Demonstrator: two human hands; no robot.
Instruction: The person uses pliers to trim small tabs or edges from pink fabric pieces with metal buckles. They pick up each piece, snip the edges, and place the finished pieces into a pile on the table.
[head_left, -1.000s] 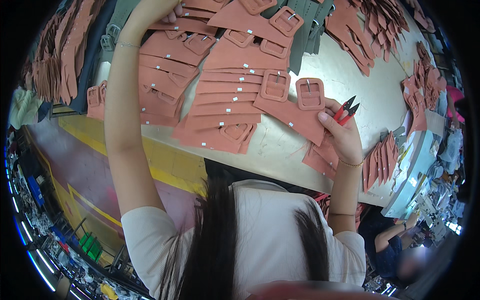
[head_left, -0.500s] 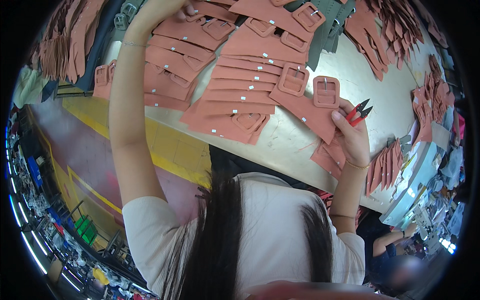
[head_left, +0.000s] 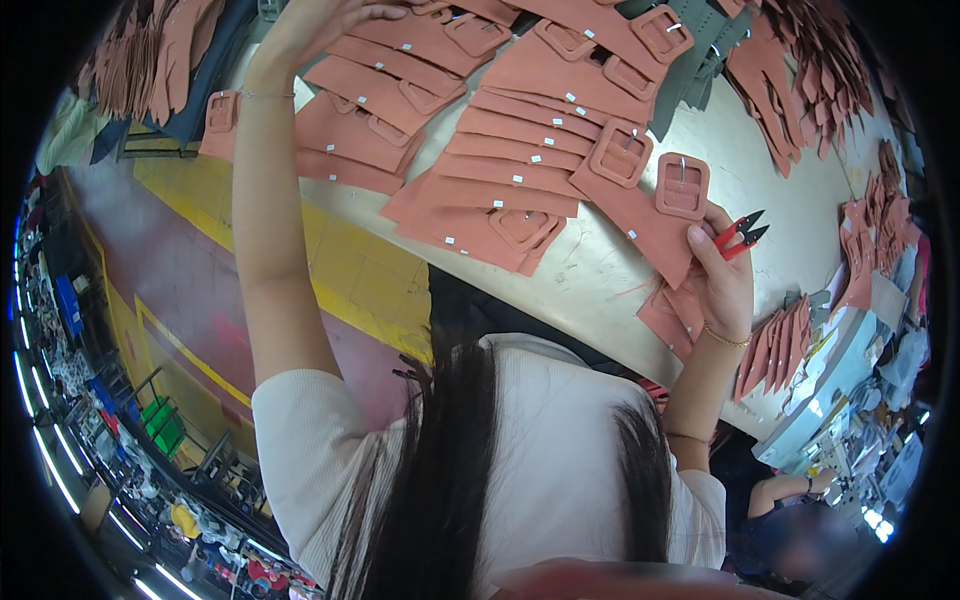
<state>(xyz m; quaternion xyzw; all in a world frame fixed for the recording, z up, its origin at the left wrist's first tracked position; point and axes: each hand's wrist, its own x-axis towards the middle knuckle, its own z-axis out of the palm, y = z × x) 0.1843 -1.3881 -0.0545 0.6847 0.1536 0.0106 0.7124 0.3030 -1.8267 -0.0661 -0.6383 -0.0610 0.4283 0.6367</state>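
My right hand [head_left: 723,278] grips a pair of red-handled thread snips [head_left: 742,236], their dark blades pointing away from me. Its thumb presses by a covered square buckle [head_left: 684,186] at the end of a salmon-coloured belt piece. Left of it, overlapping belt pieces [head_left: 520,165] lie in a fanned row with small white stickers. My left hand [head_left: 335,22] reaches across the far left part of the table, fingers stretched out and partly cut off by the upper edge. Under and beside it lies another fanned row of belt pieces [head_left: 375,95] with covered buckles.
Dark green belts [head_left: 690,55] lie on the pale table [head_left: 590,285] at the back. Bundles of salmon straps [head_left: 810,70] are at the far right and far left [head_left: 165,60]. A small stack [head_left: 775,345] lies right of my wrist. Another person's arm [head_left: 785,490] shows at lower right.
The whole view has shifted, so the table and belts sit further right. My left hand's fingers now reach out straighter above the left row. My right hand keeps hold of the snips.
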